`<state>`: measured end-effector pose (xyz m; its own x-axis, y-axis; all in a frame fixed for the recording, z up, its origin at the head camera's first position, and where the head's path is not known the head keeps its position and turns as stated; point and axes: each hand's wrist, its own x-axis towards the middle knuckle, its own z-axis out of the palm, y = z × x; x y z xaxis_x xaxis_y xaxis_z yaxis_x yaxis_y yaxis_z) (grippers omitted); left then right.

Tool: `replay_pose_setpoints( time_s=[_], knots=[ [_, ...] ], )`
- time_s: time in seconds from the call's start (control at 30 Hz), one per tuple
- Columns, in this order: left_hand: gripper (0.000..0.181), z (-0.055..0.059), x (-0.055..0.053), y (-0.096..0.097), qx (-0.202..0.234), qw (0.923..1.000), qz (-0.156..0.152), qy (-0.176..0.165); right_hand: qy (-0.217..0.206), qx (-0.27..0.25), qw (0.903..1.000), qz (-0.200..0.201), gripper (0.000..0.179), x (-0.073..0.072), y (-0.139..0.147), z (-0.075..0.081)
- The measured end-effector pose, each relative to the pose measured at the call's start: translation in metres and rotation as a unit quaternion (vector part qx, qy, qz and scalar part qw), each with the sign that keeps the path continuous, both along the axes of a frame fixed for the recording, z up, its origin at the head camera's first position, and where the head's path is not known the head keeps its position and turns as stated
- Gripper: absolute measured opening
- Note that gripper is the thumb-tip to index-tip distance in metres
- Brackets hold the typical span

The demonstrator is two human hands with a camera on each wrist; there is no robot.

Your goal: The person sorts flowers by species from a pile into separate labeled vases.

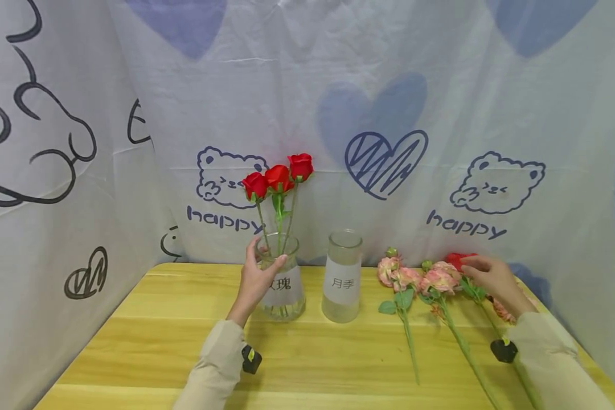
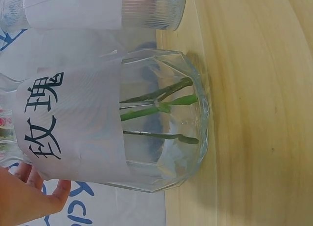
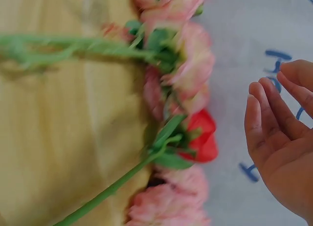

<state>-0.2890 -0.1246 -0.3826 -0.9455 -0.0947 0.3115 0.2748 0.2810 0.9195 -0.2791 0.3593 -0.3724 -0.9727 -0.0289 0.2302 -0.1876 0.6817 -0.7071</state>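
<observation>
Around the neck of a glass vase (image 1: 283,310) with a white label, my left hand (image 1: 255,283) holds with thumb and fingers spread to either side. Three red roses (image 1: 278,178) stand in this vase, and their green stems (image 2: 161,108) show through the water in the left wrist view. My right hand (image 1: 497,283) hovers by a red rose (image 3: 201,140) lying among pink flowers on the right of the table. In the right wrist view the fingers (image 3: 266,113) are loosely bent, apart from the rose, with nothing between them.
A second labelled glass vase (image 1: 341,307) stands right of the first one. Several pink flowers (image 1: 439,279) lie on the wooden table (image 1: 338,364), blooms toward the back and stems toward the front. A printed curtain (image 1: 297,85) hangs behind and on both sides.
</observation>
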Motion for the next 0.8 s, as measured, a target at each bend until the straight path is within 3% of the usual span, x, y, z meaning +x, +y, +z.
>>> replay_pose_setpoints(
  time_s=[0.17, 0.63, 0.8],
  knots=[
    [0.085, -0.001, 0.0, 0.0, -0.001, 1.0, 0.001, 0.0, -0.015, -0.002, 0.9997, -0.017, 0.053, 0.01, 0.015, -0.013],
    [0.083, -0.001, -0.001, 0.001, 0.001, 1.0, 0.004, 0.001, 0.021, 0.028, 0.9993, -0.014, 0.033, 0.021, 0.05, -0.052],
    [0.083, -0.001, 0.0, 0.001, 0.001, 1.0, 0.004, 0.004, -0.006, 0.033, 0.9992, -0.021, 0.034, 0.027, 0.059, -0.059]
  ],
)
